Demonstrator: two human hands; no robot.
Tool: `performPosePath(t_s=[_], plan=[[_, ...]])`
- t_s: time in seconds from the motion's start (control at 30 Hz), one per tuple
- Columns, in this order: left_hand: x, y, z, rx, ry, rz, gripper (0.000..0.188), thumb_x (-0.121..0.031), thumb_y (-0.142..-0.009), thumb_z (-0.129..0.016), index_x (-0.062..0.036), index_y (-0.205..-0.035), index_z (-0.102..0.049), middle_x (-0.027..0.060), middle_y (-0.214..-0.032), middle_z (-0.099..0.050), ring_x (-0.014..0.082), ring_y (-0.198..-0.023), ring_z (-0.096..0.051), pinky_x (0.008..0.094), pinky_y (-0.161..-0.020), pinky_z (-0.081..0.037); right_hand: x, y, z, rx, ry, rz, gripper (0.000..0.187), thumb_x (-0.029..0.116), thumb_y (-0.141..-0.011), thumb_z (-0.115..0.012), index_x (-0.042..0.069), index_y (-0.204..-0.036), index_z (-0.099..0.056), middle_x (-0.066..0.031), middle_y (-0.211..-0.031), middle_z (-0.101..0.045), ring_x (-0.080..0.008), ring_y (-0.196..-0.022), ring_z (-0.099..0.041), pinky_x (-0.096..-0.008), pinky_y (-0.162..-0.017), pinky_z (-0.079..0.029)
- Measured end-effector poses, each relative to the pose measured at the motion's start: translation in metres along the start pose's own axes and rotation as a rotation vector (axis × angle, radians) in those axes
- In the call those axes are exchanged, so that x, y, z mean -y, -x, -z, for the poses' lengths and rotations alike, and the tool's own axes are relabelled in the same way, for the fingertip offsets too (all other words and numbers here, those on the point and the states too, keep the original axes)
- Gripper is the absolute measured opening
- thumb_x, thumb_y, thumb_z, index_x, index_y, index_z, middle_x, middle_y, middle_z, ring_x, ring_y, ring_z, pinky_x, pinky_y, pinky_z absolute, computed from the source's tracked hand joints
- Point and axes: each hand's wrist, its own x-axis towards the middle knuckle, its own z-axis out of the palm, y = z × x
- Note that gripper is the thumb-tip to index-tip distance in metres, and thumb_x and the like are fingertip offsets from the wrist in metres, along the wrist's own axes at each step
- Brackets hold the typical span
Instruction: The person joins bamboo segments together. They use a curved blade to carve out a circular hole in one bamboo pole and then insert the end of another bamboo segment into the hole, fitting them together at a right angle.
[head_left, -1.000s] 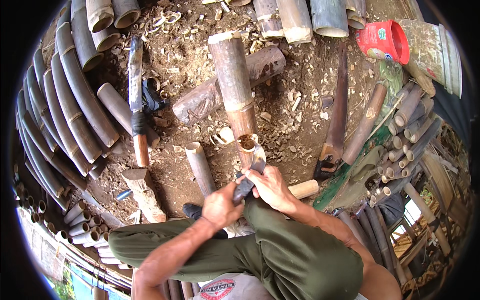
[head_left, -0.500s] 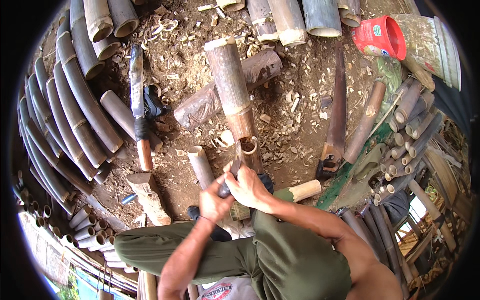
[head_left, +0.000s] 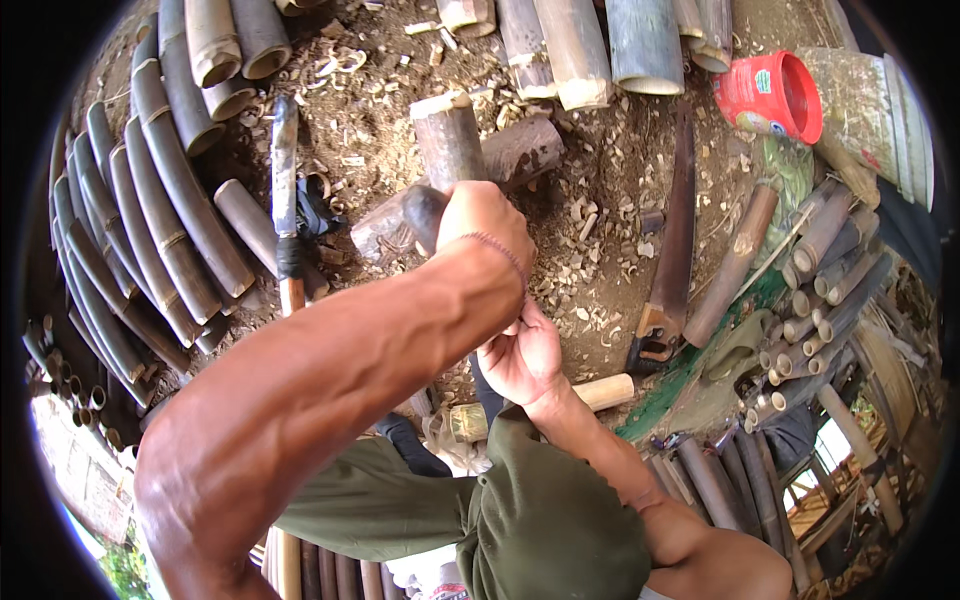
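My left hand (head_left: 482, 222) is closed round the dark, rounded handle (head_left: 425, 216) of a knife; its blade is hidden. The left forearm crosses over from the lower left. Just below that wrist, my right hand (head_left: 523, 362) is turned palm up with its fingers curled in; what they hold, if anything, is hidden. Beyond the left hand, the pale cut end of a thick bamboo tube (head_left: 448, 138) points away from me. The tube lies across a brown log (head_left: 522, 152), and its near part is covered by my hands and arm.
A machete (head_left: 285, 180) lies on the left beside curved bamboo lengths (head_left: 185, 215). To the right are a handsaw (head_left: 672, 250), a red tub (head_left: 768, 97) and stacked bamboo pieces (head_left: 810, 300). Several thick tubes (head_left: 645, 45) line the far side. Wood chips litter the dirt.
My left hand has swung up and away, carrying the knife handle past the right hand, and its forearm now crosses the view. The right hand has shifted slightly right and turned palm up.
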Motion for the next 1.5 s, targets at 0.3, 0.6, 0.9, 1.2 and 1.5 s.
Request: performPosePath(t_s=[0.3, 0.6, 0.9, 1.2, 1.5], plan=[[-0.056, 0.059, -0.144, 0.050, 0.832, 0.110, 0.046, -0.045, -0.089, -0.061, -0.0114, -0.120, -0.064, 0.0192, -0.084, -0.071, 0.0347, -0.079, -0.072, 0.0466, -0.076, -0.058, -0.012, 0.038, 0.011, -0.183, 0.973, -0.112, 0.032, 0.008, -0.098, -0.057, 0.005, -0.127, -0.044, -0.0128, -0.121, -0.061, -0.0260, -0.112, -0.062, -0.0445, -0.096, -0.051], [-0.169, -0.021, -0.156, -0.301, 2.788, -0.479, 0.070, -0.057, -0.093, -0.057, -0.0045, -0.136, -0.040, 0.0092, -0.104, -0.055, 0.0216, -0.096, -0.055, 0.0385, -0.096, -0.046, 0.043, 0.065, -0.124, 0.159, 3.182, -0.205, 0.046, 0.020, -0.085, -0.067, 0.003, -0.126, -0.055, -0.0172, -0.095, -0.065, -0.0339, -0.067, -0.068, -0.0410, -0.055, -0.056], [-0.182, -0.054, -0.126, -0.445, 3.518, -0.473, 0.032, -0.040, -0.102, -0.046, -0.0109, -0.103, -0.058, 0.0024, -0.075, -0.057, 0.0175, -0.073, -0.053, 0.0349, -0.072, -0.043, 0.043, -0.006, -0.153, 0.356, 3.205, -0.904, 0.008, 0.015, -0.076, -0.068, 0.008, -0.080, -0.071, -0.0084, -0.070, -0.071, -0.0229, -0.064, -0.070, -0.0342, -0.058, -0.056], [-0.135, -0.028, -0.159, -0.365, 2.245, 0.314, 0.044, -0.023, -0.095, -0.046, 0.0040, -0.063, -0.058, 0.0165, -0.056, -0.059, 0.0257, -0.053, -0.059, 0.0381, -0.052, -0.046, 0.036, 0.052, -0.027, -0.157, 2.652, 0.051, 0.039, 0.017, -0.083, -0.064, 0.007, -0.120, -0.059, -0.0185, -0.082, -0.070, -0.0394, -0.073, -0.069, -0.0436, -0.062, -0.056], [-0.103, -0.032, -0.190, -0.610, 1.142, 0.107, 0.017, -0.016, -0.083, -0.057, -0.0008, -0.076, -0.060, 0.0248, -0.065, -0.056, 0.0446, -0.065, -0.061, 0.0509, -0.056, -0.050, -0.012, 0.039, 0.045, -0.370, 2.337, 0.445, 0.039, 0.012, -0.082, -0.066, 0.000, -0.116, -0.050, -0.0298, -0.088, -0.064, -0.0480, -0.080, -0.064, -0.0495, -0.068, -0.052]])
